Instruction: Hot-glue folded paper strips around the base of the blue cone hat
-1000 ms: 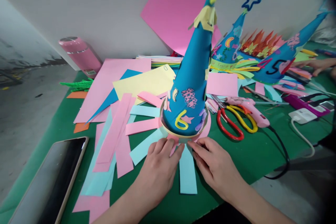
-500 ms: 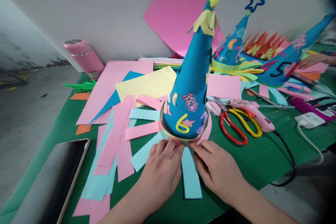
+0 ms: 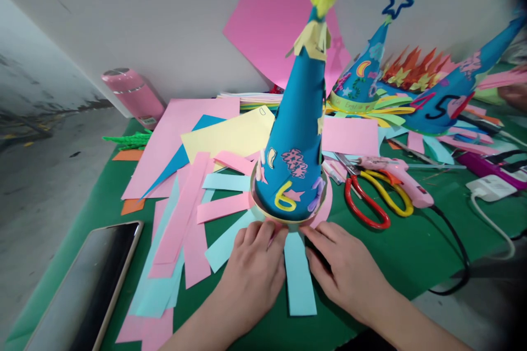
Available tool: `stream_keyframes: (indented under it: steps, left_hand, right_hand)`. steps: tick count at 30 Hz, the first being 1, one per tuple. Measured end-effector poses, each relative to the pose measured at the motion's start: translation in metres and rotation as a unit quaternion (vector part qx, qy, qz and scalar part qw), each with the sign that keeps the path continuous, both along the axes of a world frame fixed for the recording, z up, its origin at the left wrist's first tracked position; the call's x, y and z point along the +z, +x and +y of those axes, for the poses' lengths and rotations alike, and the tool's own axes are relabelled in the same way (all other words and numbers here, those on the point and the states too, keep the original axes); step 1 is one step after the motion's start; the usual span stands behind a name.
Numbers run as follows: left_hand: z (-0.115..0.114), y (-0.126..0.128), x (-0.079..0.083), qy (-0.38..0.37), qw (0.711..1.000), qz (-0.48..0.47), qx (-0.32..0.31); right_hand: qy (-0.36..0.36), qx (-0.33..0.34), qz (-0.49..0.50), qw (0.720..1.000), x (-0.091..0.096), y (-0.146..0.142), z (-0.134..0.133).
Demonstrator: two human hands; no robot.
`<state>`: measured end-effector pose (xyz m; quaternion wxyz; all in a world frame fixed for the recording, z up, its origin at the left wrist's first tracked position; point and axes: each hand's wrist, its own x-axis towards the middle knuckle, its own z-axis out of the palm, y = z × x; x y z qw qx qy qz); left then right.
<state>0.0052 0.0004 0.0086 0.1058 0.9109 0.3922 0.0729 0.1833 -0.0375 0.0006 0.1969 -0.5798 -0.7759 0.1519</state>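
A tall blue paper cone hat (image 3: 302, 104) stands upright in front of me, with a yellow 6, stickers, a pale paper collar and a fuzzy yellow loop at its tip. Pink and light blue paper strips (image 3: 224, 207) fan out from its bottom rim. My left hand (image 3: 257, 269) has its fingers curled and pressed against the rim at the front left. Opposite it, my right hand (image 3: 343, 266) pinches the same rim at the front right. Between both hands one light blue strip (image 3: 300, 279) lies flat towards me. My fingertips are partly hidden under the rim.
Scissors (image 3: 366, 203) and a pink glue gun (image 3: 395, 170) with a cord lie to the right. A phone (image 3: 86, 285), loose strips and a pink bottle (image 3: 134, 96) are on the left. Two decorated cone hats (image 3: 358, 77) stand behind, near another person's hand (image 3: 514, 96).
The hat's tip has leaned slightly to the left. My hands keep their hold at the rim. The other person's hand at far right has moved, with pink paper now raised beside it.
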Motion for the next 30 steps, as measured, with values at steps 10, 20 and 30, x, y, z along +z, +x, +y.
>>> stream_keyframes:
  steps: [10, 20, 30]
  left_hand:
    - [-0.0028, 0.0000, -0.0002, 0.022, 1.000, 0.019, -0.009]
    - [-0.0006, 0.0003, -0.0018, 0.022, 0.999, 0.022, -0.011]
    - [-0.0028, 0.0013, 0.0013, 0.027, 0.999, 0.032, -0.008]
  right_hand:
    - [0.009, 0.003, 0.002, 1.000, -0.0032, 0.0018, -0.0024]
    - [-0.012, -0.001, -0.013, 1.000, -0.0014, -0.0005, 0.0001]
    - [-0.009, 0.011, -0.040, 0.999, -0.0012, -0.0005, 0.0004]
